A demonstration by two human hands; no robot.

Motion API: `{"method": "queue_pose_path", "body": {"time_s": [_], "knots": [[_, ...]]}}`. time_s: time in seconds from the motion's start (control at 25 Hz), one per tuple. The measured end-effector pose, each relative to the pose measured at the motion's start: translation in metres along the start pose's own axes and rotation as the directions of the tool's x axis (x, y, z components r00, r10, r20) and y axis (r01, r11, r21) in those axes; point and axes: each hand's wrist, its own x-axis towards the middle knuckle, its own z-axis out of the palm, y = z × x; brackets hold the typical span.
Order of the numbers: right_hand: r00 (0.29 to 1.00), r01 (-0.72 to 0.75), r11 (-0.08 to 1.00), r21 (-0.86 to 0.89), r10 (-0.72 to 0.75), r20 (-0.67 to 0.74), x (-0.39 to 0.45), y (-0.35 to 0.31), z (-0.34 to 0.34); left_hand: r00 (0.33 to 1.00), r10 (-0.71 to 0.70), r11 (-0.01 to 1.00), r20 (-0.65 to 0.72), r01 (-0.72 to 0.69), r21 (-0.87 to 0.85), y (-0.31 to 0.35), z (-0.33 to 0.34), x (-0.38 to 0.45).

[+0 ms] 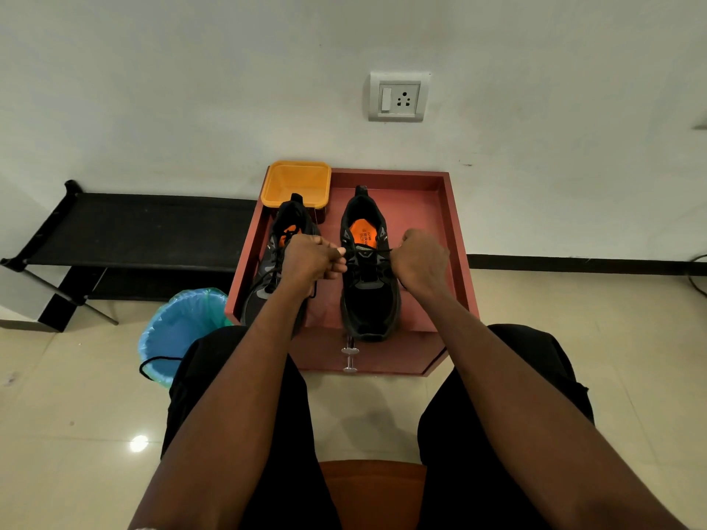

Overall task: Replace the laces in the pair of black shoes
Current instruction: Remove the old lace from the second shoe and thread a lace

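two black shoes (369, 269) on one red cabinet (455, 223), left hand (311, 262) and right hand (421, 262) each clenched on one lace end (382, 252)

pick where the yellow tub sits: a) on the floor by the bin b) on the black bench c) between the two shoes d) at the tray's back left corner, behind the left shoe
d: the yellow tub sits at the back left corner of the tray, just behind the left shoe.

A single head-worn camera looks forward and steeply down from a seated person, close over the forearms. The left hand (311, 262) and right hand (421, 262) sit mid-frame; beyond the fingers rises the wall (191, 89) (wide-angle, edges bowed), below them the floor (76, 395).
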Motion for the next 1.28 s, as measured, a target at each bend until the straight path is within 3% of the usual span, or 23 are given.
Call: {"method": "queue_pose_path", "body": {"time_s": [0.12, 0.28, 0.48, 0.64, 0.76, 0.88, 0.96, 1.08, 1.28], "knots": [[0.988, 0.153, 0.988, -0.023, -0.152, 0.033, 0.003, -0.001, 0.01, 0.997, 0.082, 0.994, -0.003, -0.082, 0.073, -0.003, 0.004, 0.001], [0.946, 0.192, 0.911, 0.366, -0.272, 0.179, 0.006, -0.011, 0.022, 0.99, 0.125, 0.981, 0.066, -0.133, 0.141, -0.003, 0.012, 0.004], [0.937, 0.149, 0.896, 0.417, -0.263, 0.23, 0.011, -0.008, 0.031, 0.964, 0.248, 0.927, 0.096, -0.265, 0.265, -0.005, 0.013, 0.013], [0.947, 0.111, 0.873, 0.475, -0.238, 0.215, 0.018, -0.01, 0.032, 0.962, 0.26, 0.917, 0.086, -0.274, 0.29, -0.007, 0.013, 0.024], [0.972, 0.122, 0.924, 0.361, -0.185, 0.145, 0.019, -0.012, 0.039, 0.955, 0.298, 0.89, 0.0, -0.278, 0.362, -0.01, 0.014, 0.028], [0.975, 0.21, 0.978, 0.007, -0.21, 0.071, 0.019, -0.009, 0.043, 0.969, 0.199, 0.934, -0.144, -0.143, 0.327, -0.019, 0.013, 0.035], [0.97, 0.241, 0.965, -0.106, -0.235, 0.066, 0.017, -0.007, 0.045, 0.987, 0.06, 0.974, -0.15, -0.025, 0.227, -0.024, 0.015, 0.039], [0.976, 0.204, 0.978, -0.044, -0.2, 0.086, 0.016, -0.009, 0.052, 0.993, -0.042, 0.992, -0.108, 0.054, 0.114, -0.028, 0.022, 0.041], [0.975, 0.032, 0.98, 0.197, -0.074, 0.211, 0.023, -0.01, 0.051, 0.994, -0.049, 0.999, -0.099, 0.049, -0.001, -0.029, 0.024, 0.045]]}}
